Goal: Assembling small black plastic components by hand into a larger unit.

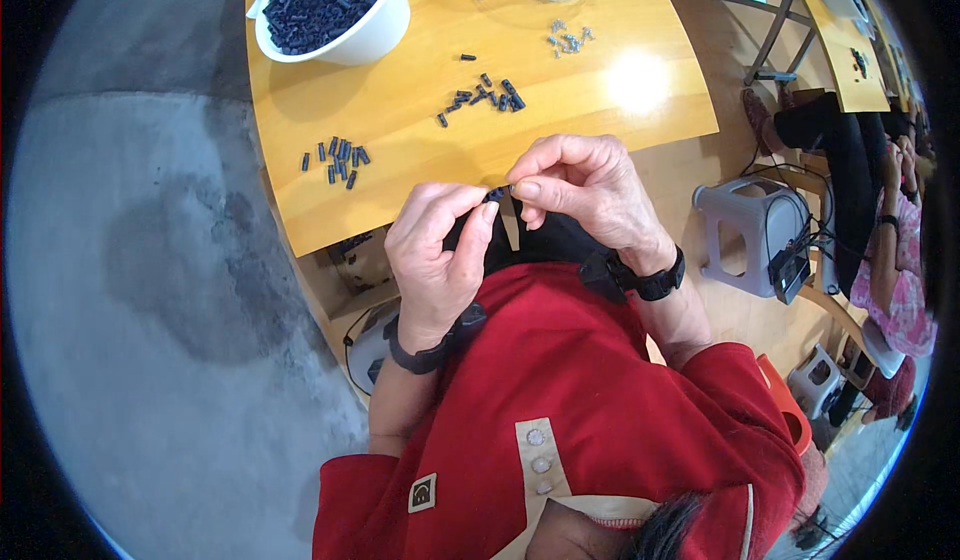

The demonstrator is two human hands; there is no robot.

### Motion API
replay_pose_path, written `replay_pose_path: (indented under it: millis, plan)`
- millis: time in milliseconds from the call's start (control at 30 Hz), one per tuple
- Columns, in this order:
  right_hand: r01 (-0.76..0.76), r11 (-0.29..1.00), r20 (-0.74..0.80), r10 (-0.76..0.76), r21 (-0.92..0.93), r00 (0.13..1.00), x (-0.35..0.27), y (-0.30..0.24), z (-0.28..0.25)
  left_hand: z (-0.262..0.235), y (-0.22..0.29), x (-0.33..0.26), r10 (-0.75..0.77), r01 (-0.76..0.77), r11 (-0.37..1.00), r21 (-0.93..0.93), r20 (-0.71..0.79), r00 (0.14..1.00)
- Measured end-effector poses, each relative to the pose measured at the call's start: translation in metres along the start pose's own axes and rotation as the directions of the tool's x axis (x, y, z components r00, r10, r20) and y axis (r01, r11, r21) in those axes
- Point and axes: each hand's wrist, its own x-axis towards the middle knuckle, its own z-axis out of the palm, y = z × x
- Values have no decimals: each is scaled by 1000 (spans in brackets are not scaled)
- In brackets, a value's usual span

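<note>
Grip: left hand (435, 250), pinched on a small dark piece (493, 196), centre frame; right hand (592, 192), thumb and forefinger together just beside it, contents too small for me to tell. Stock: white tub (385, 28), upper left; black cylinders (343, 150), left of centre; silver pieces (570, 45), upper centre. Step, I judge: joining small parts. Next move calls for fine fingertip alignment.

Grey floor (90, 250) (patchy), pale plastic stool (733, 208).
</note>
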Motion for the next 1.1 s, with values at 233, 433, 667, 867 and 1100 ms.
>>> replay_pose_path:
  millis: [233,433,667,867,1100]
  plan:
    - [60,997,40,-58,-49,998,-7,-1,4,-2,11,-2,85,-87,992,91,17,996]
    - [85,984,60,-76,-156,995,-11,-3,5,-4,14,-3,169,-175,969,175,46,984]
    - [6,974,221,46,-227,974,-3,-19,-5,-7,13,-1,299,-317,920,230,112,948]
    - [-93,977,347,157,-194,925,8,-22,-12,-8,9,-1,325,-348,925,155,156,933]
    - [21,952,427,117,-305,897,8,-23,-10,-8,6,-3,334,-358,926,116,188,924]
